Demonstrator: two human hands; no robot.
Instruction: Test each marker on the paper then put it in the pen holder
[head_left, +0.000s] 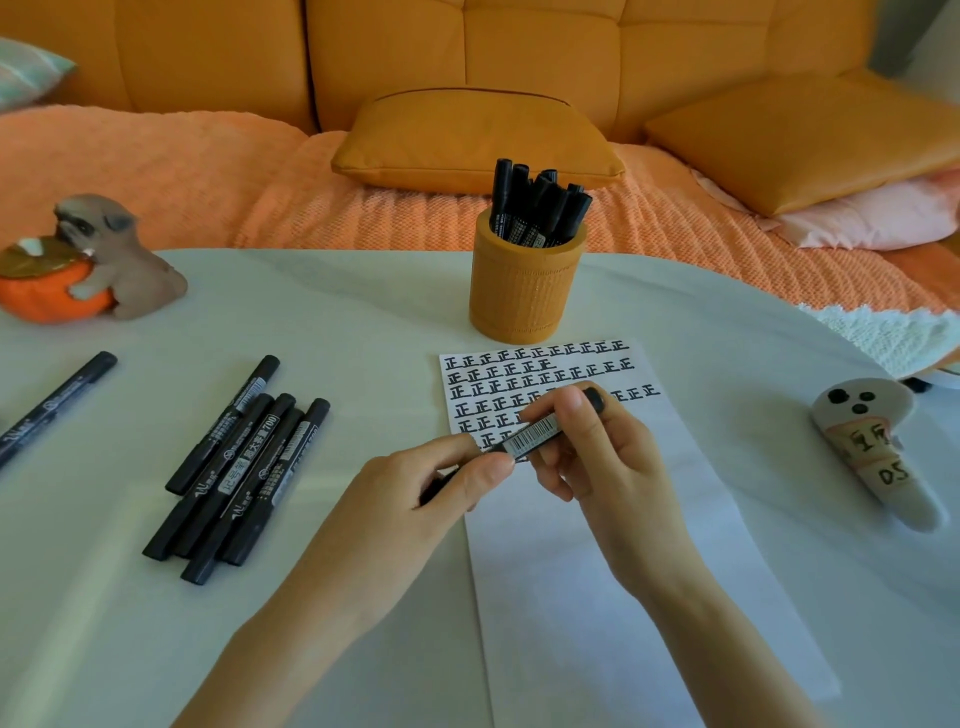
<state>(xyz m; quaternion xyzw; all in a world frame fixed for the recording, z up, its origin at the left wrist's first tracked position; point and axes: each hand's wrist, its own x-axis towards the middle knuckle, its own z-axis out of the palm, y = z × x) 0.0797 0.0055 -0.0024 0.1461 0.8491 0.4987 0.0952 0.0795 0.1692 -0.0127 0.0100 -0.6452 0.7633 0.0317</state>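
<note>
Marker (535, 439) pinched by both hands — left hand (415, 493), right hand (608, 452) — over paper (571, 597).

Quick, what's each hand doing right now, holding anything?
Left hand: closed, pinching the lower end of the black marker.
Right hand: closed, gripping the same marker's upper part, over the paper.

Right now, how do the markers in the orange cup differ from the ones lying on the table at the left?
The markers in the pen holder stand on end, packed together inside it; the loose markers lie flat on the table. The pen holder's markers sit behind the paper; the loose markers lie left of it. Both sets are black, capped, with white print.
</note>
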